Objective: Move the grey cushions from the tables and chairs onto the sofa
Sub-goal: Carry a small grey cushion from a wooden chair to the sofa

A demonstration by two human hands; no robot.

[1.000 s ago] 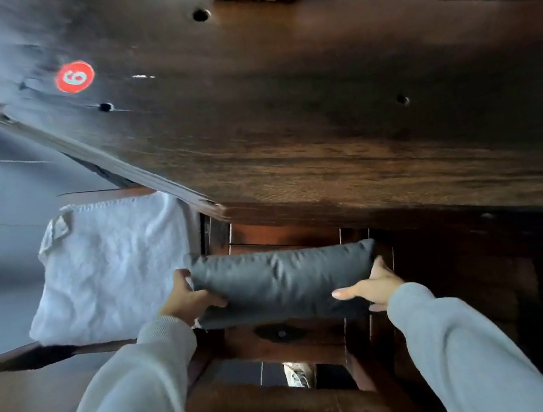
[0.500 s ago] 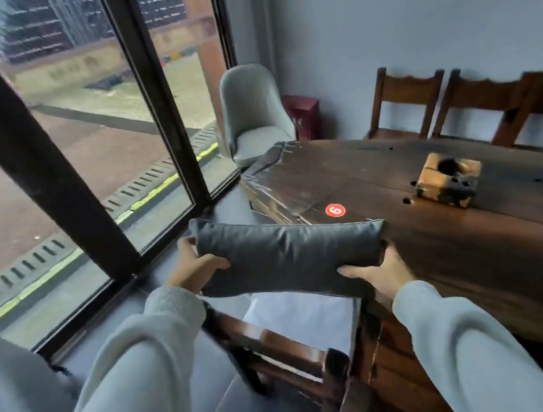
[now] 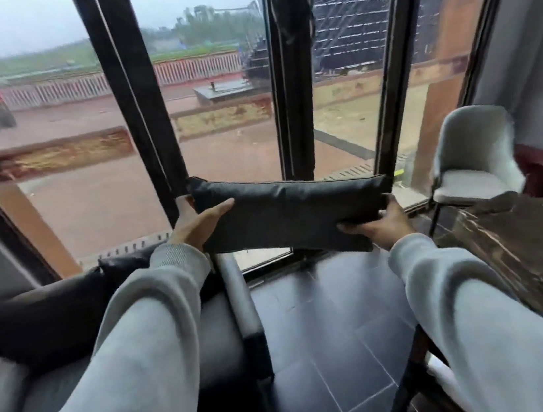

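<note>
Since half a second ago the view has swung left from the wooden table point(image 3: 524, 252) toward the sofa point(image 3: 212, 345). Left hand point(image 3: 196, 224) and right hand point(image 3: 381, 226) clamp the grey cushion point(image 3: 293, 210) ends, midair before the window; placing remains.

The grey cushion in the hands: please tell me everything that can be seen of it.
The grey cushion is a long, flat, dark grey rectangle of smooth fabric with a seam along its upper edge. It is held in the air, roughly level, in front of the window, above the dark floor. The left hand grips its left end and the right hand grips its right end from below. It touches nothing else; the sofa lies lower left.
</note>
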